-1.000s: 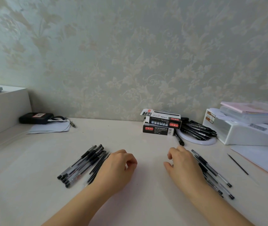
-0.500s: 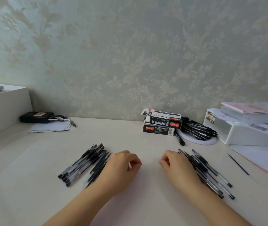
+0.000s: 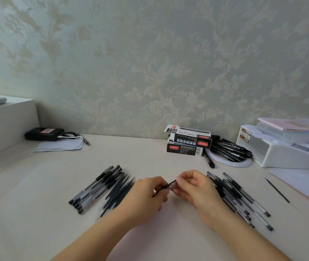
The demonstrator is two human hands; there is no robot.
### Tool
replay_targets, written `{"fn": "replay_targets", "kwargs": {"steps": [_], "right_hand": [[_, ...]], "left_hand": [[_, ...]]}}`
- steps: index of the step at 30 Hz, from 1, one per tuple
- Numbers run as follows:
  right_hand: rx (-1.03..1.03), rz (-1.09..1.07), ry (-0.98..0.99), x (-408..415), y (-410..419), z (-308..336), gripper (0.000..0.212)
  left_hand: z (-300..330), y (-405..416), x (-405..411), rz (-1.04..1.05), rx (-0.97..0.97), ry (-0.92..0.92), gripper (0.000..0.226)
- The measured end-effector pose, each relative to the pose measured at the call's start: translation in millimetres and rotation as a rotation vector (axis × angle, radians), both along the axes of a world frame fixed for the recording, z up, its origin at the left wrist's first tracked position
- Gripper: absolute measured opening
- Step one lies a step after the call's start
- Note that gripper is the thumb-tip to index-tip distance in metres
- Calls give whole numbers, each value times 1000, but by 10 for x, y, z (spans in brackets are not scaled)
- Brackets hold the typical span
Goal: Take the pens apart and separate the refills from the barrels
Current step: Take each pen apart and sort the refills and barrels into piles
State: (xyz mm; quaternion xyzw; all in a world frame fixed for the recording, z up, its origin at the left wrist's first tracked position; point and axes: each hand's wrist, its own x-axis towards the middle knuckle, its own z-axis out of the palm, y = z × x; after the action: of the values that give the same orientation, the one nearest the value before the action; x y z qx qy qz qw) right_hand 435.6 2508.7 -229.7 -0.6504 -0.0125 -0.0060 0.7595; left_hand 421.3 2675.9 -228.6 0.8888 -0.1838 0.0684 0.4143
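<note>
Bare desk [image 3: 150, 242] opens toward the lower centre of the frame. We hold one pen [image 3: 171, 184] mid-frame — dark, clear-barrelled — left hand [image 3: 146, 196] and right hand [image 3: 193, 187] both pinching it. Barrels [image 3: 93, 189] and refills [image 3: 119, 194] lie lower left; whole pens [image 3: 238, 196] lower right.
</note>
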Motion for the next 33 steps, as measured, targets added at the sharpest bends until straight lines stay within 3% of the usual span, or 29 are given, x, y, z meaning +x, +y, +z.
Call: {"fn": "replay_targets", "kwargs": {"steps": [5, 11, 16, 21, 24, 27, 29, 33], "right_hand": [[-216, 110, -62, -48, 8, 19, 5], [-217, 171, -75, -63, 16, 58, 9], [-173, 164, -76, -55, 2, 53, 9], [-95, 113, -113, -30, -10, 68, 4], [-105, 42, -149, -7, -2, 41, 2], [-250, -84, -215, 35, -46, -6, 3], [-462, -146, -267, 59, -89, -36, 10], [-790, -120, -334, 54, -106, -88, 13]], "left_hand": [[27, 15, -20, 71, 186, -177, 16], [61, 34, 12, 174, 381, -206, 37], [53, -16, 35, 232, 434, -215, 46], [65, 14, 79, 376, 372, -149, 70], [57, 28, 58, 344, 359, -179, 73], [14, 59, 51, 312, 310, -168, 57], [-7, 82, 65, 294, 261, -174, 39], [-59, 110, 96, 197, 185, -179, 16]]}}
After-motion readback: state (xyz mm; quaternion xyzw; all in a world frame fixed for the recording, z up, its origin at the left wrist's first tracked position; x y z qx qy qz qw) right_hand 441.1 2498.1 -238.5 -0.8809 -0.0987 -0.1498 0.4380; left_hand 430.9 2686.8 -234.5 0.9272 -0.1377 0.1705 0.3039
